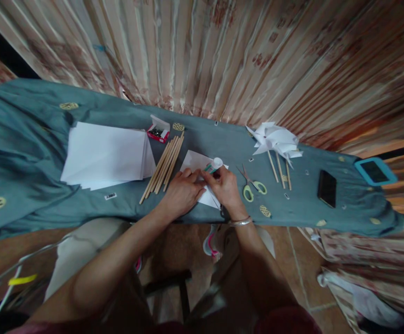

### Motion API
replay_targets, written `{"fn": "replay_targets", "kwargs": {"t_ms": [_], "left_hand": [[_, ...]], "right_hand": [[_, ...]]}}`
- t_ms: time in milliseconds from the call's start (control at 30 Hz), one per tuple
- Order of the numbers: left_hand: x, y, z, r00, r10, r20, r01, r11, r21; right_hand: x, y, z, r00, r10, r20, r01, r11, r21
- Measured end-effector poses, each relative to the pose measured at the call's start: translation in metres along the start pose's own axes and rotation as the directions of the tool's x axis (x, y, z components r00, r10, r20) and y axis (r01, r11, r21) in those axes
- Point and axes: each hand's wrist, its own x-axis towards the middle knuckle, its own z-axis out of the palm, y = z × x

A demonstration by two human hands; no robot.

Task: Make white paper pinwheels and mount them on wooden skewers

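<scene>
A cut sheet of white paper lies on the cloth-covered table in front of me, partly covered by both hands. My left hand rests over its left side, fingers bent and pressing the paper down near the middle. In my right hand is a glue stick with a white end and a green label, held tilted over the paper. My fingers hide its tip. Green-handled scissors lie with blades apart, just right of my right hand.
Left of the paper lie several wooden sticks, an open red box of small dark pieces and a stack of white paper. Rightward are paper pinwheels on sticks, a black phone and a blue-framed device. A curtain hangs behind.
</scene>
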Motion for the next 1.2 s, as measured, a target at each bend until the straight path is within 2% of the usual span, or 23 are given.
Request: {"fn": "replay_targets", "kwargs": {"t_ms": [500, 1200], "left_hand": [[-0.0004, -0.0013, 0.0012, 1.000, 0.021, 0.006, -0.021, 0.999, 0.041], [0.0001, -0.0012, 0.0026, 1.000, 0.028, -0.012, -0.027, 0.999, 0.039]], "right_hand": [[-0.0015, 0.0008, 0.0005, 0.998, -0.066, 0.022, 0.067, 0.997, -0.048], [0.0007, -0.0032, -0.0045, 0.990, -0.084, 0.115, 0.088, 0.996, -0.032]]}}
